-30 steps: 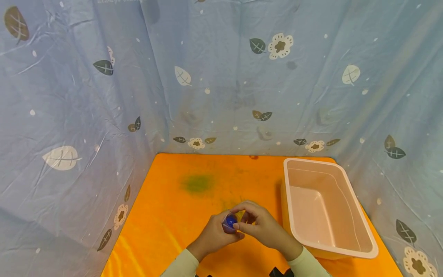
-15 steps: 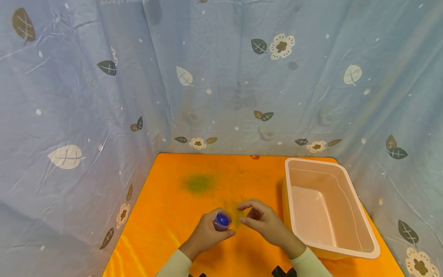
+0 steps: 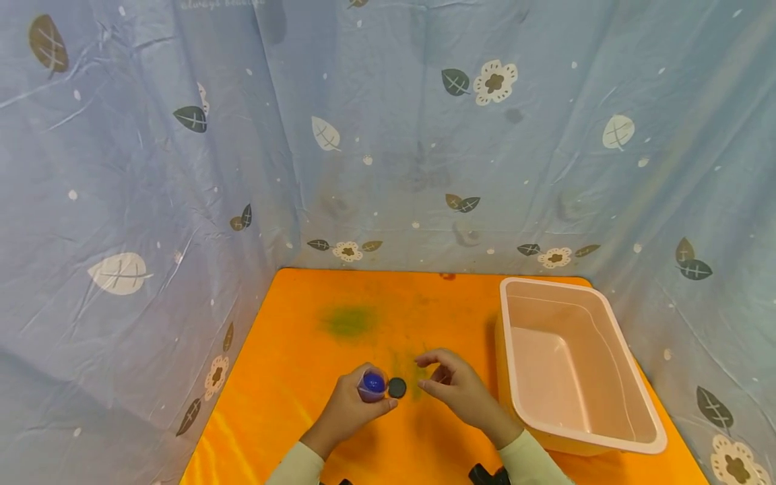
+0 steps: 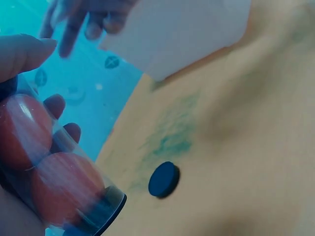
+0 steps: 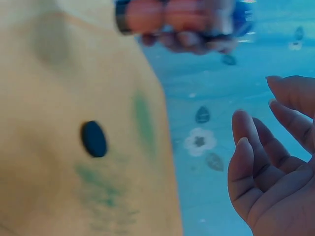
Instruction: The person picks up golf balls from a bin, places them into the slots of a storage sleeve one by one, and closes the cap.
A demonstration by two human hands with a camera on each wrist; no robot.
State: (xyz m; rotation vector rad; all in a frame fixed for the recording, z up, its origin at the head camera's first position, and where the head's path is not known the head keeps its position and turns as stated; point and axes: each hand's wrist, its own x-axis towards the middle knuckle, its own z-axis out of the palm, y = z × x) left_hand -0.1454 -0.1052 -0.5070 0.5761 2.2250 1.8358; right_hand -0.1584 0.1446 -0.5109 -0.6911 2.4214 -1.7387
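Observation:
In the head view my left hand (image 3: 348,407) grips a clear tube, with a glossy blue ball (image 3: 374,382) showing at its upper end. Seen from the left wrist, the tube (image 4: 114,191) is tilted and has two reddish-orange balls (image 4: 66,184) inside and a dark rim at its lower end. A round black lid (image 3: 397,387) lies on the table between the two hands, apart from both. My right hand (image 3: 457,391) hovers to the right of the lid, its fingers loosely bent and nothing between them.
A pale pink plastic tub (image 3: 509,357) stands on the right side of the orange table (image 3: 315,364). Greenish stains (image 3: 348,321) mark the tabletop. Blue curtains (image 3: 376,182) printed with leaves and flowers close off the back and both sides.
My right hand has come away from the top of the tube. The left hand has shifted left with the tube, and the black lid on the table has come into sight.

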